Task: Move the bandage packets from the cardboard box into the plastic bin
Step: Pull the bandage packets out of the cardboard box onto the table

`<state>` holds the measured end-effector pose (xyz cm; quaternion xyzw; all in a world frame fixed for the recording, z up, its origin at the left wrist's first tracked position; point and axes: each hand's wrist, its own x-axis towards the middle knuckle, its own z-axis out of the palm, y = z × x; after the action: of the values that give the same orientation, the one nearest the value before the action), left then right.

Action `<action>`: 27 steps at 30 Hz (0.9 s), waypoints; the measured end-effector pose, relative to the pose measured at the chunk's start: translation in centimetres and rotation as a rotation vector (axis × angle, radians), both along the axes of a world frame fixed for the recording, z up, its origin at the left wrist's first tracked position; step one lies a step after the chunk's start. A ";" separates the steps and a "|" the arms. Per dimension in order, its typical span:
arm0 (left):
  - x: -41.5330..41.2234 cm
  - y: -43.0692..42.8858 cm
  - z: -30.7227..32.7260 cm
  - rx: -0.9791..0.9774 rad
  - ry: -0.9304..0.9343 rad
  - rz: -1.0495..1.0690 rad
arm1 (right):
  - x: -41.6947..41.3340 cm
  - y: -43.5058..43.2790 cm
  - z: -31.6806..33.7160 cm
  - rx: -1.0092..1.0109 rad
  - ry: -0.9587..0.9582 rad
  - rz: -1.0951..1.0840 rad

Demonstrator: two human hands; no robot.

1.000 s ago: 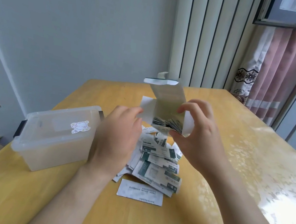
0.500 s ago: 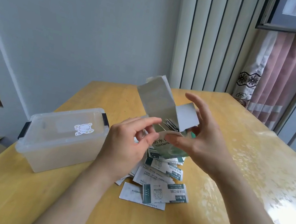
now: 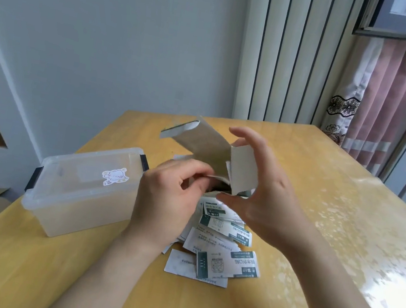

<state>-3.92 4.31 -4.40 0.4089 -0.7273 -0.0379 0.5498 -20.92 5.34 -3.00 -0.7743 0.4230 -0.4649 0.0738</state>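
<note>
Holding the cardboard box [image 3: 206, 145] up over the tabletop [image 3: 335, 201], the right hand [image 3: 265, 206] has it tilted. The closed end points up and away to the left, and the open mouth comes down toward the hands. The thumb is tucked beneath the mouth, the other fingers wrap round behind the box, and the forefinger stands free above. An opened flap [image 3: 243, 172] sticks out in front of that palm.

The left hand [image 3: 170, 202] is right up at the mouth, just left of the right hand. Its fingers are curled in and its thumb and forefinger are drawn together on a pale edge there. Whether they actually grip a packet, I cannot tell.

Directly below both hands, bandage packets [image 3: 225, 240] lie in a loose, overlapping pile on the tabletop. They are white with dark green bands, and the heap spreads toward the person, between the two wrists.

Left of the left hand, just beside it, sits the plastic bin [image 3: 75, 213]. It is translucent and its lid [image 3: 86, 175] is on. There is a small white sticker [image 3: 114, 175] on top and a dark latch [image 3: 144, 162] at the end nearest the hand. No packets show inside it.

Beyond the right hand, a pink curtain [image 3: 385, 103] hangs past the tabletop's far corner.
</note>
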 end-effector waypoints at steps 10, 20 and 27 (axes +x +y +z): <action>0.7 -0.8 -0.3 0.006 0.173 0.107 | -2.9 -1.8 -0.8 -0.011 0.242 -0.451; 0.7 -1.4 -1.5 -0.021 -0.322 0.189 | -2.4 -2.2 -1.1 -0.262 0.288 -0.490; -0.4 -1.0 -1.3 0.016 -0.137 0.030 | -0.5 -1.6 -0.1 -0.299 0.448 -0.353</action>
<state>-4.28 3.31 -5.74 0.4257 -0.7567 -0.0076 0.4961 -21.43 3.70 -3.09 -0.7743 0.4836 -0.3455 -0.2174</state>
